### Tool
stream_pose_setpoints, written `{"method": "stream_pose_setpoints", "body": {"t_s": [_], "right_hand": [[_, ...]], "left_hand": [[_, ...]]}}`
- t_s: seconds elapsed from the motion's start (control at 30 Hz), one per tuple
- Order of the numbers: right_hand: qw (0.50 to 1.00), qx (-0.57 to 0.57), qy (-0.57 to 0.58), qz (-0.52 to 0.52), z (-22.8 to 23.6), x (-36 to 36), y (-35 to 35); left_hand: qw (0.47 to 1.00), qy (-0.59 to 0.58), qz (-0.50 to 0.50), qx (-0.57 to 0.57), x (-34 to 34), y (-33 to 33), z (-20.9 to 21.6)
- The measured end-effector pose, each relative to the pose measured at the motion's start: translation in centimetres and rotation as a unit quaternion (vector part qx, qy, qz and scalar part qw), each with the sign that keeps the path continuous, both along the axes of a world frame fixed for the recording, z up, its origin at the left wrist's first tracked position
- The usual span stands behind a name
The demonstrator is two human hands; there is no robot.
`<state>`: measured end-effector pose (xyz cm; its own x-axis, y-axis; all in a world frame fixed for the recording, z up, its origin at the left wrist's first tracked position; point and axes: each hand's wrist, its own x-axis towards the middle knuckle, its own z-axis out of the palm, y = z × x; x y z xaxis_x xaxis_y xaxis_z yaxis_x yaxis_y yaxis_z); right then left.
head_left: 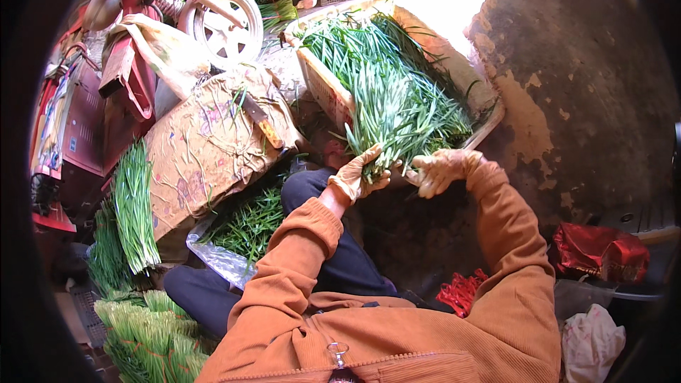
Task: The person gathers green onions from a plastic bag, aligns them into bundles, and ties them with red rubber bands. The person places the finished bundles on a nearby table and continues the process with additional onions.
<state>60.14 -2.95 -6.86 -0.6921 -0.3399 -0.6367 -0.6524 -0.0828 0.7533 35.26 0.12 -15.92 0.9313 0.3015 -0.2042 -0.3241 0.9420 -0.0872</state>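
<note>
L hand (360,172), gloved, arm fwd., fingers closed round lower ends of green stalks (397,117) at near end of pale crate (323,79); R hand (441,171), gloved, elbow bent, just beside, fingers curled, can't tell if pinching anything. Surrounds: worn cardboard (191,170) w/ knife (262,122) on top, L; white wheel (225,25) beyond. Stalks: long, narrow, leafy, paler nr. hands.

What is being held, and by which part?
The left hand holds greens by their near ends; whether the right hand holds any cannot be told.
</note>
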Motion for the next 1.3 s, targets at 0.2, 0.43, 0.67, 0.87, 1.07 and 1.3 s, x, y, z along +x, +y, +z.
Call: {"method": "stream_pose_setpoints", "body": {"t_s": [0.2,0.43,0.67,0.87,1.07,1.3], "right_hand": [[0.491,0.674,-0.202,0.512,1.4,-6.1,-3.6],[0.513,0.685,-0.269,0.441,1.5,-4.6,-4.7],[0.609,0.674,-0.175,0.381,0.4,-3.7,-4.6],[0.55,0.66,-0.298,0.416,-0.6,-5.6,-4.2],[0.59,0.622,-0.296,0.421,0.7,-3.2,-3.6],[0.564,0.666,-0.285,0.397,0.1,-4.1,-4.7]], "left_hand": [[0.915,0.291,0.04,0.276,1.5,-2.4,4.4],[0.952,0.219,0.02,0.211,1.7,-1.9,2.5],[0.913,0.301,-0.031,0.273,1.5,-2.0,3.2],[0.904,0.315,-0.023,0.29,1.8,-2.1,3.5],[0.955,0.215,-0.025,0.202,1.4,-1.4,2.2],[0.932,0.269,-0.098,0.222,1.6,-2.0,3.5]]}}
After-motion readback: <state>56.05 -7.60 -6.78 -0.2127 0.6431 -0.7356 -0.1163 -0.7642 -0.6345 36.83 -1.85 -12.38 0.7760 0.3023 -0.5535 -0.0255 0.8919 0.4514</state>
